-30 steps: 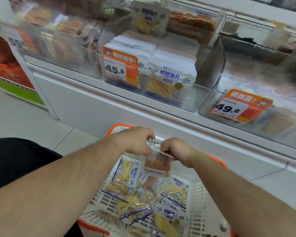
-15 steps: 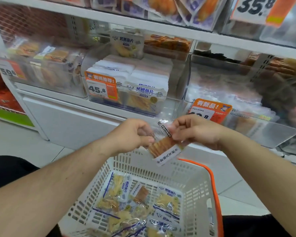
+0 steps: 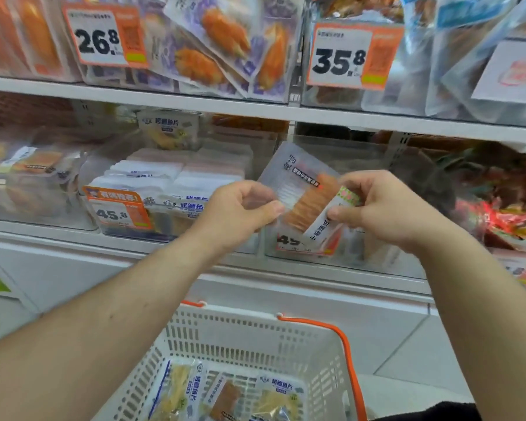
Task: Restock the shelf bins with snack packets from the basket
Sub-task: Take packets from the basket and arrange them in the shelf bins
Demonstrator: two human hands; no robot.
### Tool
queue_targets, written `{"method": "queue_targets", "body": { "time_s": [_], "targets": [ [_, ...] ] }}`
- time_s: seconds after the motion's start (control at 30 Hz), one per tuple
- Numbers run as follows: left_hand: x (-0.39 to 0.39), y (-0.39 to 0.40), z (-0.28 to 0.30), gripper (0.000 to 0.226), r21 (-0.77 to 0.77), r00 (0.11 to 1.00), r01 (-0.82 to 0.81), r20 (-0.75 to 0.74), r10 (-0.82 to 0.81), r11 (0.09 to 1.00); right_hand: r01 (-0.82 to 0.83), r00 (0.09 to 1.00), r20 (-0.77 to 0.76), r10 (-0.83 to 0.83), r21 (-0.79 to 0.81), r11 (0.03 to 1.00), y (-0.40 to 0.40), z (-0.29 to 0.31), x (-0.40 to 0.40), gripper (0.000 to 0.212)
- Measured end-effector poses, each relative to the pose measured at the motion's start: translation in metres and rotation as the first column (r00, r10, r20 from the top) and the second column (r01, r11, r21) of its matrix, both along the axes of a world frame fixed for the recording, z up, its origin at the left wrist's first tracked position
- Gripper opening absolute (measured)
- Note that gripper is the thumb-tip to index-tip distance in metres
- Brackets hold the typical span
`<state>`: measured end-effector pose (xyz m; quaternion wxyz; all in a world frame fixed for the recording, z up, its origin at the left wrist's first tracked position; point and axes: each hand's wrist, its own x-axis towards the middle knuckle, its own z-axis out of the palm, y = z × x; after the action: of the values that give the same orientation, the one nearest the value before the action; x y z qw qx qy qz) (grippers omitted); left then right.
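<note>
A clear snack packet (image 3: 305,198) with orange-brown strips inside is held up between both hands in front of the middle shelf. My left hand (image 3: 239,209) pinches its left edge. My right hand (image 3: 377,208) pinches its white lower-right end. Behind the packet stands a clear shelf bin (image 3: 346,253) with an orange price tag that the packet partly hides. Below, the white basket (image 3: 255,338) with orange handles holds several more snack packets (image 3: 225,396), some blue-and-white, one with brown strips.
To the left, a bin tagged 45.8 (image 3: 119,212) is packed with white and blue packets. The upper shelf (image 3: 195,103) carries bins tagged 26.8 and 35.8. A bin of red packets (image 3: 504,220) sits at the right. White floor tiles lie below.
Both hands have lifted the packet from just above the basket up to the level of the middle shelf bins. The view has tilted up, showing the upper shelf.
</note>
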<state>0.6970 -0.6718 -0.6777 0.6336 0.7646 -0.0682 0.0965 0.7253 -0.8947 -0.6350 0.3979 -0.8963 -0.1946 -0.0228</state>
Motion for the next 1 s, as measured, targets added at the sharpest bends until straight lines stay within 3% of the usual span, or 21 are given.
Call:
{"method": "queue_targets", "body": {
  "time_s": [0.07,0.13,0.2,0.27,0.37,0.5,0.6,0.73,1.0],
  "targets": [
    [0.014,-0.001,0.01,0.014,0.163,0.995,-0.017,0.102,0.0,0.986,0.067,0.996,0.042,-0.073,0.14,0.988,-0.015,0.008,0.002,0.009],
    [0.027,-0.001,0.019,0.017,0.431,0.983,-0.055,0.182,-0.027,0.9,0.109,0.987,0.086,-0.136,0.259,0.96,-0.028,0.012,0.004,0.011],
    [0.041,-0.004,0.028,0.025,0.7,0.976,-0.074,0.196,-0.092,0.711,0.126,0.98,0.112,-0.167,0.303,0.945,-0.035,0.013,0.007,0.018],
    [0.056,-0.01,0.035,0.028,0.874,0.977,-0.044,0.139,-0.162,0.484,0.138,0.974,0.129,-0.184,0.299,0.944,-0.038,0.013,0.01,0.022],
    [0.079,-0.021,0.038,0.015,0.979,0.964,0.022,0.033,-0.263,0.203,0.139,0.971,0.144,-0.19,0.304,0.943,-0.037,0.01,0.014,0.022],
    [0.1,-0.028,0.042,0.024,0.997,0.944,0.067,-0.054,-0.325,0.029,0.147,0.967,0.161,-0.198,0.28,0.949,-0.035,0.007,0.022,0.018],
    [0.109,-0.032,0.042,0.031,0.994,0.929,0.103,-0.104,-0.355,-0.022,0.171,0.965,0.147,-0.217,0.276,0.946,-0.036,0.004,0.026,0.018],
    [0.12,-0.034,0.038,0.03,0.987,0.927,0.154,-0.125,-0.353,0.053,0.174,0.969,0.121,-0.215,0.283,0.943,-0.035,0.002,0.031,0.022],
    [0.126,-0.037,0.017,0.027,0.996,0.951,-0.017,0.041,-0.305,0.084,0.121,0.989,0.041,-0.146,0.364,0.923,-0.033,-0.005,0.035,0.027]
  ]
}}
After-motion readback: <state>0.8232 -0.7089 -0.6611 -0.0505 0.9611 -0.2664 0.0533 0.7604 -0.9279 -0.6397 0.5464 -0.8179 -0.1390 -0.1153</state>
